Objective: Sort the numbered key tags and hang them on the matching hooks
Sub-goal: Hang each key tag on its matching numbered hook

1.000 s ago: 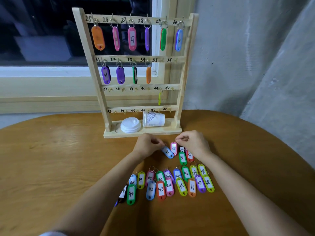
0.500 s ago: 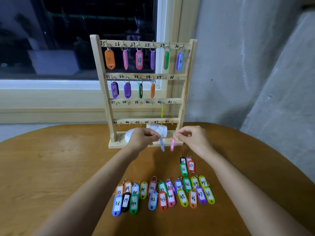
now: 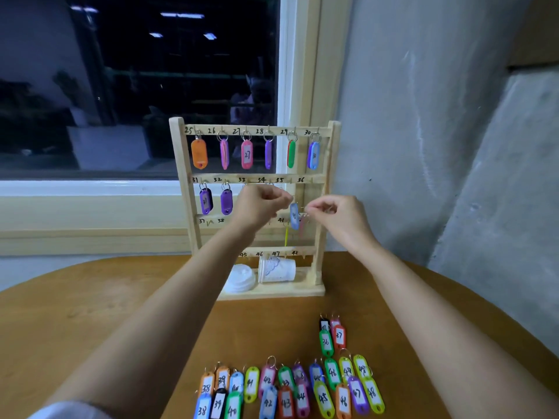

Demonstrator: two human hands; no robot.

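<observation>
L hand (image 3: 260, 205) pinching blue tag (image 3: 294, 215) by ring, R hand (image 3: 334, 210) pinching pink tag (image 3: 302, 226). Tags hanging v. close at rack (image 3: 185, 176), so rings risking snagging, maybe landing on wrong hook.

One view: head-worn wide-angle camera, facing forward and down. Wooden rack (image 3: 208, 130) close at 12 o'clock; loose key tags (image 3: 290, 388) nearer, at 6 o'clock.
</observation>
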